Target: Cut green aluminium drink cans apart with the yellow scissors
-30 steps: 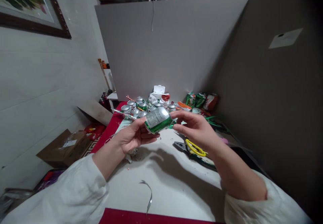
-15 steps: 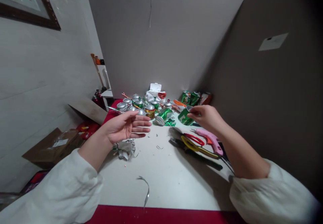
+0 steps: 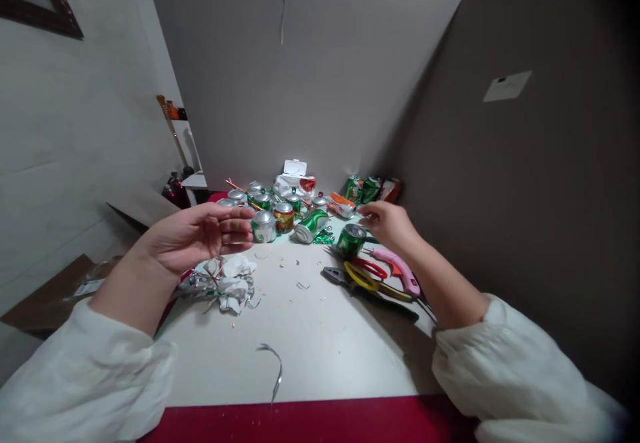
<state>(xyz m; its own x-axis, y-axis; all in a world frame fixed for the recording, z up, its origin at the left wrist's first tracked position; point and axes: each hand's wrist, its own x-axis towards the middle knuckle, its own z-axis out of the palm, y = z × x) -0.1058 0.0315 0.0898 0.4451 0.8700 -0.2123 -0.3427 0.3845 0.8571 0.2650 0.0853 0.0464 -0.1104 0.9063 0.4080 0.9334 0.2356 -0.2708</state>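
My left hand (image 3: 197, 236) is held out over the left of the table, palm up, its fingers stretched and a little apart. It holds nothing; a silver-topped can base (image 3: 264, 227) is just past its fingertips. Below it lies a pile of crumpled white tissue and metal scraps (image 3: 234, 282). My right hand (image 3: 389, 223) hovers at the right with bent fingers and the thumb slightly apart from them, with no object visible in them. Just below and left of its fingertips a cut green can (image 3: 351, 240) stands upright beside the pliers.
Cut cans (image 3: 284, 218) crowd the back left, and a green can (image 3: 311, 226) lies on its side. Black-jawed pliers (image 3: 370, 294), red-handled scissors (image 3: 369, 268) and a pink glue gun (image 3: 398, 268) lie right. Wet wipes (image 3: 295, 180) stand behind. A metal strip (image 3: 278, 370) lies in front.
My right hand has let go of the cut green can, which now stands upright on the table. My left hand has shifted left, still open. The view has turned slightly.
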